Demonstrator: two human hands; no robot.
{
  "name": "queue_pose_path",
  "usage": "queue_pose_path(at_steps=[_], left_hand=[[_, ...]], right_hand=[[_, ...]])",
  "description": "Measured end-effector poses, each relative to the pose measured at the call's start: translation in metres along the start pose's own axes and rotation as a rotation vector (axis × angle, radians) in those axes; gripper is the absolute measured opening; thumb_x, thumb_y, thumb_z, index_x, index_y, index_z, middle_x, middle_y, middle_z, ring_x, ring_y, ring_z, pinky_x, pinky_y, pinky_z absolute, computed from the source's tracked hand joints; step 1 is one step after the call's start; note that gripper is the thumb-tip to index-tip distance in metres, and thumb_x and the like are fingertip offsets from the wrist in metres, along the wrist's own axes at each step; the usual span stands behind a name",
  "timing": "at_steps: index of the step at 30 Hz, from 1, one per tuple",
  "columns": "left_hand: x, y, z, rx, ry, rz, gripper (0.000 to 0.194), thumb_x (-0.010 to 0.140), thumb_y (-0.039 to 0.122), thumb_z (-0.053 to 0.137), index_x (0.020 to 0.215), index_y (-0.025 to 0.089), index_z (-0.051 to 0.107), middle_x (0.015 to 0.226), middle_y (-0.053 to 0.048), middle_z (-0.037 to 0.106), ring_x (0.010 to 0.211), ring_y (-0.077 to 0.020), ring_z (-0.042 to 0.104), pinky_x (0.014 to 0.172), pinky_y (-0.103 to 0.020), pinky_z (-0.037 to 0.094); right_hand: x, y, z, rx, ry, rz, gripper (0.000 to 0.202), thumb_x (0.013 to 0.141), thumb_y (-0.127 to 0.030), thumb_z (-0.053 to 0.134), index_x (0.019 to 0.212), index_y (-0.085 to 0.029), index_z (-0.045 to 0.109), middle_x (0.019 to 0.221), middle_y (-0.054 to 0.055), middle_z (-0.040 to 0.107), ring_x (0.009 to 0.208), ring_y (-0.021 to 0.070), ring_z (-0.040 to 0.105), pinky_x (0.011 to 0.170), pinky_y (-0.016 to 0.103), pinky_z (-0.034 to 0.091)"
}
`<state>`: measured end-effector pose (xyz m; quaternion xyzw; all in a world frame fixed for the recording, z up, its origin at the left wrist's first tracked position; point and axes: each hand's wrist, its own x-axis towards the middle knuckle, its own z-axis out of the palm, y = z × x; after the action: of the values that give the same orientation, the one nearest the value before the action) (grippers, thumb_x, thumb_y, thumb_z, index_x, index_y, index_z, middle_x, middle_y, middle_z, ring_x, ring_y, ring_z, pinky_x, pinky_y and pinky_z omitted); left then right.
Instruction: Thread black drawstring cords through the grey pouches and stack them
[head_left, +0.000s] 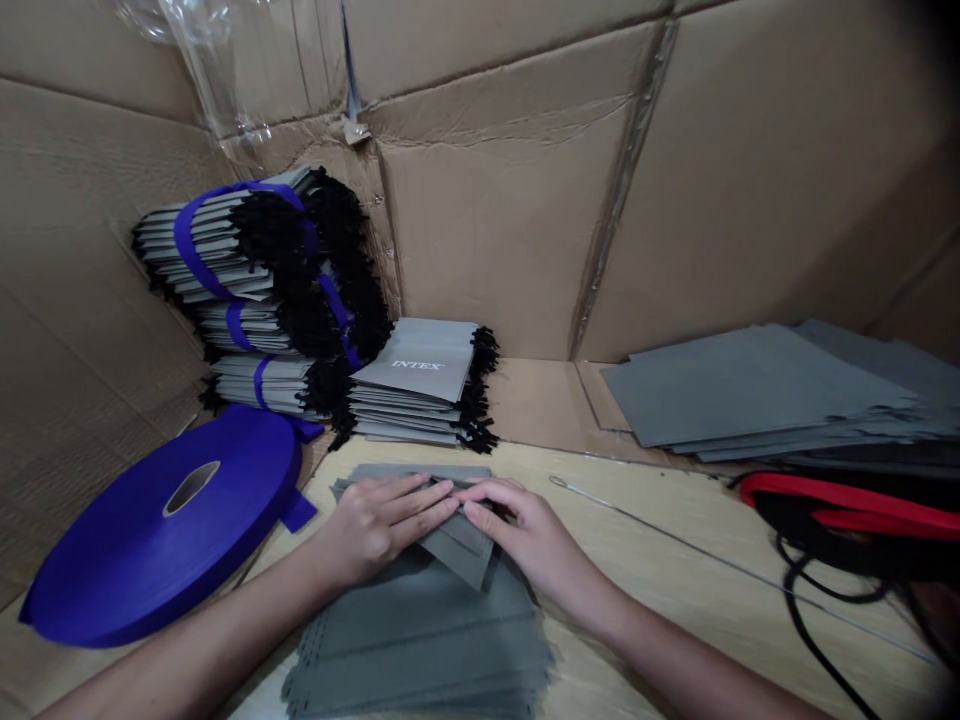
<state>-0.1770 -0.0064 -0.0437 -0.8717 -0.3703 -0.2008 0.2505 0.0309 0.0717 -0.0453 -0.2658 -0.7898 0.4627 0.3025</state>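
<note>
A flat grey fabric bag (466, 555) lies tilted under my hands, with one edge bunched up at my fingertips. My left hand (390, 525) reaches across it from the left, fingers pressed on the edge and the thumb hidden. From the right, my right hand (529, 520) pinches the same edge between thumb and forefinger, close to the left fingertips. Whether a cord sits in that edge I cannot make out. Beneath is a loose stack of grey fabric bags (420, 645) with stitched seams, its layers fanned out.
A purple strap roll (247, 510) lies at left. Behind stand strap-tied bundles of black-corded bags (259, 270) and a pile printed INTEX (424, 385). Grey sheets (757, 390), a thin looped metal rod (660, 532) and red and black cords (855, 510) occupy the right. Cardboard walls (502, 220) enclose the back.
</note>
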Motion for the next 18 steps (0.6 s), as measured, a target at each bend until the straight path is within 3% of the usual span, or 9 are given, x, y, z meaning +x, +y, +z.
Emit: queue_pose_path(at_steps=[3,8,11,13,17,18], left_hand=[[-0.0004,-0.0002,0.0007,-0.012,0.019,-0.009,0.034,0.094,0.017,0.037,0.124,0.013,0.053,0.120,-0.008,0.063,0.114,-0.0204,0.056,0.092,-0.034,0.051],[-0.0031,-0.0004,0.0032,-0.057,-0.006,-0.040,0.036,0.093,0.019,0.042,0.129,0.016,0.048,0.121,-0.008,0.062,0.116,-0.0206,0.055,0.093,-0.035,0.050],[-0.0034,-0.0005,0.0027,-0.058,-0.016,-0.046,0.037,0.093,0.018,0.042,0.129,0.017,0.048,0.122,-0.008,0.061,0.116,-0.0208,0.055,0.094,-0.035,0.050],[-0.0025,-0.0007,0.0014,-0.056,-0.023,-0.049,0.038,0.093,0.017,0.041,0.131,0.016,0.046,0.123,-0.008,0.060,0.116,-0.0207,0.055,0.094,-0.035,0.049],[0.0021,-0.0004,-0.0012,-0.072,-0.042,-0.052,0.041,0.093,0.021,0.041,0.135,0.018,0.041,0.124,-0.009,0.060,0.115,-0.0206,0.056,0.094,-0.035,0.049],[0.0038,-0.0001,-0.0012,-0.081,-0.039,-0.064,0.043,0.093,0.023,0.043,0.136,0.019,0.039,0.124,-0.008,0.060,0.113,-0.0202,0.057,0.094,-0.035,0.049]], right_hand=[[-0.0004,-0.0012,-0.0011,-0.009,0.000,0.000,0.026,0.089,-0.039,0.048,0.100,-0.024,0.065,0.106,0.005,0.066,0.102,0.0199,0.058,0.092,0.035,0.042],[-0.0009,0.0007,-0.0012,-0.123,-0.026,-0.061,0.034,0.078,-0.038,0.064,0.108,-0.023,0.060,0.114,0.005,0.062,0.108,0.0228,0.055,0.094,0.038,0.041],[-0.0018,-0.0005,-0.0015,-0.100,-0.005,-0.045,0.022,0.089,-0.035,0.048,0.102,-0.023,0.061,0.107,0.004,0.065,0.103,0.0200,0.058,0.092,0.036,0.043],[-0.0037,-0.0011,-0.0019,-0.096,-0.021,-0.059,0.027,0.091,-0.038,0.042,0.105,-0.023,0.060,0.110,0.005,0.064,0.104,0.0200,0.057,0.093,0.037,0.043],[-0.0077,0.0014,-0.0006,-0.203,-0.061,-0.124,0.060,0.073,-0.048,0.065,0.124,-0.023,0.047,0.126,0.009,0.054,0.117,0.0264,0.049,0.098,0.042,0.039],[-0.0081,0.0024,-0.0001,-0.209,-0.042,-0.111,0.062,0.075,-0.048,0.064,0.127,-0.023,0.043,0.129,0.010,0.053,0.118,0.0262,0.047,0.099,0.043,0.038]])
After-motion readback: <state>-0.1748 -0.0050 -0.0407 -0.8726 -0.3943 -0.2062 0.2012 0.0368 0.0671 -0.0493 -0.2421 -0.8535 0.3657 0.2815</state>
